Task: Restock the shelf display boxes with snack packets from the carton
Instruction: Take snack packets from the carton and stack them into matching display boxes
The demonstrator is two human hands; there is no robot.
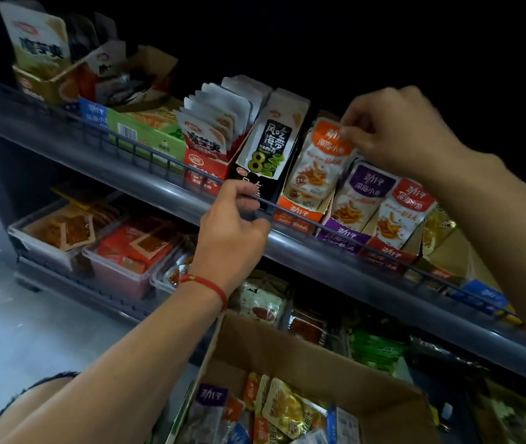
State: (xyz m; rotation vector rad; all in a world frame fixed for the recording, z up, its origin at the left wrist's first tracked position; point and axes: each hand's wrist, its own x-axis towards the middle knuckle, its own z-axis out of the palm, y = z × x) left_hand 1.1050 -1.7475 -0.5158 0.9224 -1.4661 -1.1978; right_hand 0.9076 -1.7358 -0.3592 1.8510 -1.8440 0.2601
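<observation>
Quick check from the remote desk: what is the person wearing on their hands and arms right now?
Both forearms are bare, with no sleeves or gloves in view. The left hand has a thin red cord bracelet at the wrist. The right hand shows no ring, watch or band.

My right hand point(396, 129) pinches the top edge of an orange-topped snack packet point(321, 161) standing tilted in the orange display box point(300, 208). The open brown carton point(287, 347) below holds mixed packets point(287, 408).
</observation>
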